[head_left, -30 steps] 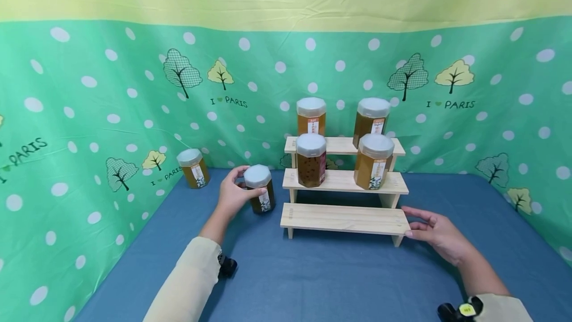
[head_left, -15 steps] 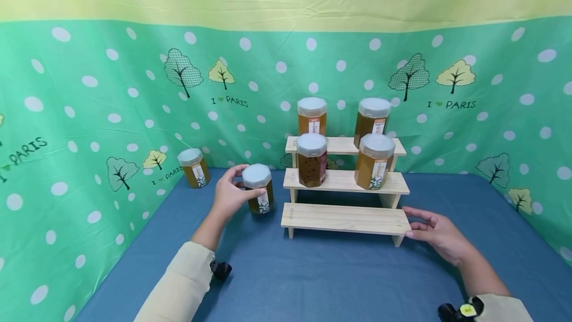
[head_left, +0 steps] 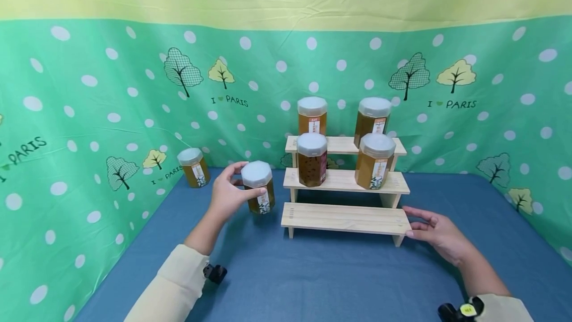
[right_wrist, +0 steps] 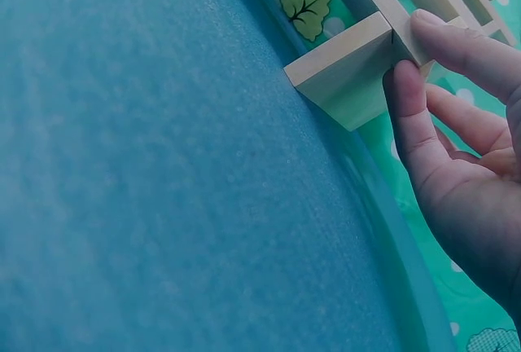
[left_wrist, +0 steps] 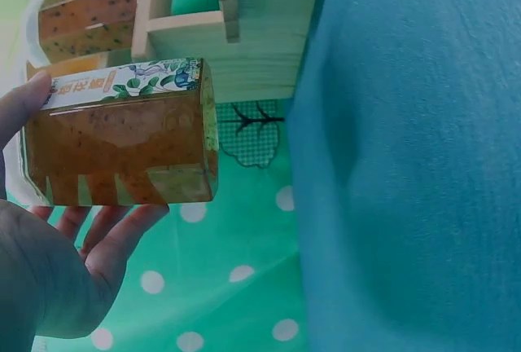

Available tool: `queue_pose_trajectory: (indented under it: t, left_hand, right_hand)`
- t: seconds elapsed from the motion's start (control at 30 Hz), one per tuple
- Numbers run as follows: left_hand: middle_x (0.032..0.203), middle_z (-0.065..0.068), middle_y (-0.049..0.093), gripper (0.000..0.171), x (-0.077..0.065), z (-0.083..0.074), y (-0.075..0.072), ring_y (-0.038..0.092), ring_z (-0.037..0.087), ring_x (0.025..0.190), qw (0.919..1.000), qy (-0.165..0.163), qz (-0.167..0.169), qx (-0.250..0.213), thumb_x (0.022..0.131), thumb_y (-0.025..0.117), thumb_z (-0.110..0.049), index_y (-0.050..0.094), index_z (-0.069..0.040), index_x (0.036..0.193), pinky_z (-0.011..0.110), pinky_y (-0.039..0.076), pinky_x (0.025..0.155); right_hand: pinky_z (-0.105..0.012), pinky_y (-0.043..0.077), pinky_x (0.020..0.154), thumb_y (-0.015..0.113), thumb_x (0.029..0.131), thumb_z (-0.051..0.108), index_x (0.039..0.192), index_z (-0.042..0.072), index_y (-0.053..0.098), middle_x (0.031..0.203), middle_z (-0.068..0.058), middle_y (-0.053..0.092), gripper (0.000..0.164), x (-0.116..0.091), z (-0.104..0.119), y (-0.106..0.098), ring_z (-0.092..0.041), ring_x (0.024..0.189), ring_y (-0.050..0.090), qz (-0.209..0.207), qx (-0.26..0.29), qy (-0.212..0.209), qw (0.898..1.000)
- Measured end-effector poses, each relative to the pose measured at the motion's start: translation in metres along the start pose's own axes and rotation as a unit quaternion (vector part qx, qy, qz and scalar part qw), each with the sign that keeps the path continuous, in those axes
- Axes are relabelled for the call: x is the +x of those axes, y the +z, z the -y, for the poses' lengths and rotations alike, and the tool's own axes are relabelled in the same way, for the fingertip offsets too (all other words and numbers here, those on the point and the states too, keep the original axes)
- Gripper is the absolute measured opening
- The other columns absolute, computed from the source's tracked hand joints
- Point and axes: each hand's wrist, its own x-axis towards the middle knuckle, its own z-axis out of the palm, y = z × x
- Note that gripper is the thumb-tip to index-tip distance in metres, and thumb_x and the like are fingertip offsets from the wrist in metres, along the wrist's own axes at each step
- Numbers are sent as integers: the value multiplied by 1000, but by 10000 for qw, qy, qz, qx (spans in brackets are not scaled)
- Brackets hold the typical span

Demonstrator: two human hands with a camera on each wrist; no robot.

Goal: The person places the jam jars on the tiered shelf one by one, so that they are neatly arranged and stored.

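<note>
My left hand (head_left: 227, 195) grips a hexagonal jar (head_left: 259, 200) of amber-brown preserve with a frosted white lid, thumb in front and fingers behind. The left wrist view shows this jar (left_wrist: 122, 144) clear of the blue cloth, its flowered label towards the thumb. It is left of a three-step wooden display stand (head_left: 344, 217). At the stand's right end, my right hand (head_left: 440, 237) pinches the corner of the lowest step between thumb and fingers, seen close in the right wrist view at the board's end (right_wrist: 346, 55).
Two jars stand on the top step, an amber one (head_left: 312, 118) and a darker one (head_left: 372, 120). On the middle step are a speckled jar (head_left: 311, 163) and a golden jar (head_left: 374, 163). Another jar (head_left: 194, 169) sits at the back left, by the green polka-dot backdrop (head_left: 268, 78).
The held jar has risen slightly, and the left wrist and forearm have swung to the left. The right hand and the stand stay in place.
</note>
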Motion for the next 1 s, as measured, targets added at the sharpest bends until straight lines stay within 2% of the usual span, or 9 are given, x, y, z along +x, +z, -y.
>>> queue_pose_trajectory:
  t: [0.27, 0.47, 0.73, 1.0]
  left_hand:
    - [124, 3, 55, 82, -5, -13, -4, 56, 27, 99, 9998, -82, 115, -127, 64, 92, -38, 54, -20, 135, 39, 50, 70]
    - [124, 3, 54, 80, -12, -24, -5, 56, 28, 97, 9997, -24, 159, -209, 65, 92, -38, 54, -20, 134, 39, 50, 69]
    - [123, 4, 54, 78, -20, -36, -1, 56, 27, 96, 9986, -1, 332, -403, 66, 92, -34, 54, -19, 133, 37, 50, 69]
    - [121, 5, 55, 76, -27, -49, 7, 56, 26, 93, 9974, 196, 468, -516, 65, 93, -29, 56, -18, 131, 37, 49, 67]
  right_hand:
    - [-24, 51, 80, 75, 86, 14, 150, -9, 25, 118, -16, 63, 84, -2, 2, 1, -14, 95, 65, 46, 4, 8, 10000]
    - [-24, 51, 80, 76, 86, 13, 149, -9, 25, 118, -17, 64, 84, -2, 4, 2, -15, 95, 66, 24, 18, -6, 10000]
    - [-25, 51, 80, 76, 85, 13, 149, -9, 25, 118, -17, 63, 84, -2, 3, 2, -15, 95, 65, 19, 41, 29, 10000]
    - [-25, 51, 80, 77, 85, 13, 149, -9, 26, 120, -17, 62, 85, -2, 5, 2, -14, 95, 65, -47, -20, 53, 10000]
